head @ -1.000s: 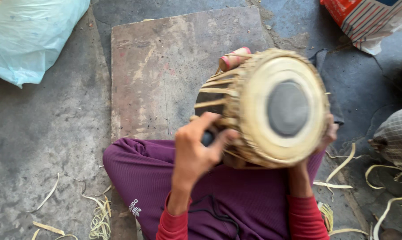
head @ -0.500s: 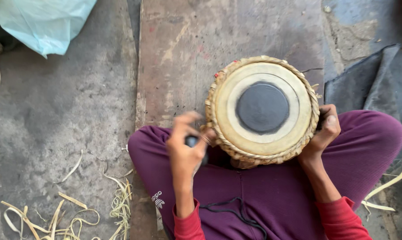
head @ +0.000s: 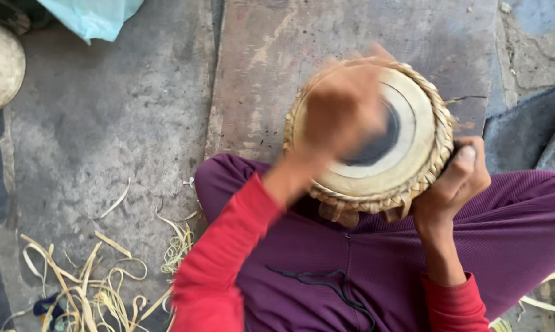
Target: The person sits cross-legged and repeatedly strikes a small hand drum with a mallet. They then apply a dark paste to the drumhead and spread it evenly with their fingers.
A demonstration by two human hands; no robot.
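Note:
A small hand drum [head: 415, 138] with a pale skin, a black round patch and a braided straw-coloured rim rests on my lap, its head facing up. My left hand [head: 345, 107] is a blur over the left half of the drum head; I cannot make out its fingers or anything in them. My right hand [head: 454, 183] grips the drum's right side, with the thumb up against the rim. I wear red sleeves and purple trousers [head: 363, 264].
A worn wooden board [head: 271, 55] lies on the stone floor behind the drum. Several pale loose strips [head: 93, 283] are scattered at the lower left. A pale round object [head: 1, 64] and a light blue plastic bag [head: 96, 15] sit at the upper left; dark cloth [head: 523, 129] lies at right.
My left hand has swung from the drum's left side up over the drum head and is now blurred. The drum head has turned from facing sideways to facing up. My right hand keeps its hold.

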